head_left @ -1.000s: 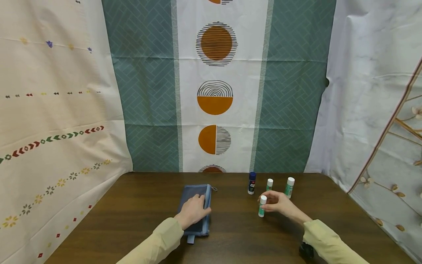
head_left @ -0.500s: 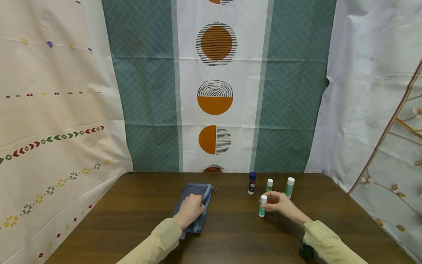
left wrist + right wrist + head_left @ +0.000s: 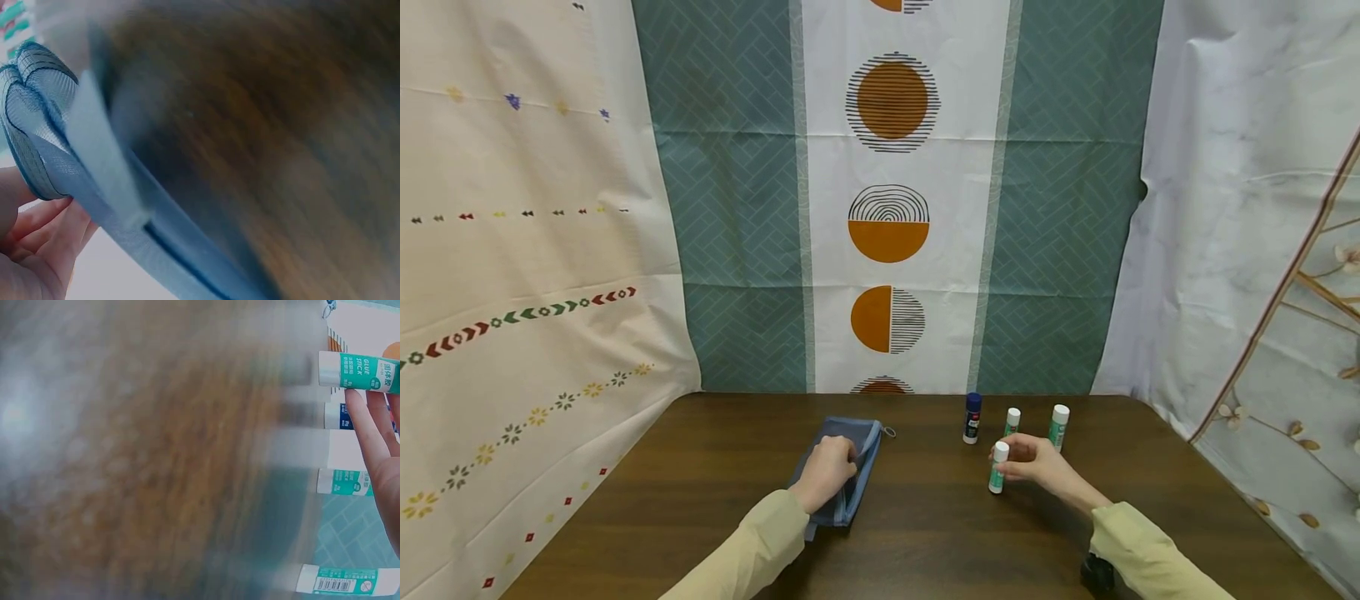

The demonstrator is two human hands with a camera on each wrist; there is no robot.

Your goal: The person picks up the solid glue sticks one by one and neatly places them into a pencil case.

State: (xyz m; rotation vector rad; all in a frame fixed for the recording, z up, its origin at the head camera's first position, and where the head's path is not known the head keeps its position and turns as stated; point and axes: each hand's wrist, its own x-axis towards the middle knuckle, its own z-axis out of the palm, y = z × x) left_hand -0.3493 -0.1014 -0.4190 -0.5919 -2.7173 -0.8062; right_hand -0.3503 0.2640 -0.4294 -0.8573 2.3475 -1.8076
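My left hand [image 3: 827,475] grips the edge of a blue zippered mesh pouch [image 3: 865,465] lying on the left-centre of the table. In the left wrist view, thumb and fingers pinch the folded fabric of the pouch [image 3: 53,112], whose opening gapes beside them. On the right, my right hand [image 3: 1039,465] holds an upright green glue stick [image 3: 997,477] with a white cap, thumb and fingers around its upper part. The label on this glue stick [image 3: 362,372] reads clearly in the right wrist view.
Behind the right hand stand a navy-capped glue stick [image 3: 972,419], a small green glue stick [image 3: 1012,422] and a larger green one [image 3: 1058,427]. Patterned cloths [image 3: 895,250] hang along the back and sides of the wooden table [image 3: 917,533]. A small loop [image 3: 889,432] sticks out from the pouch.
My left hand has closed on the pouch's edge, and the pouch's near end has swung left, its side opening a little. The right hand and its glue stick have stayed nearly still.
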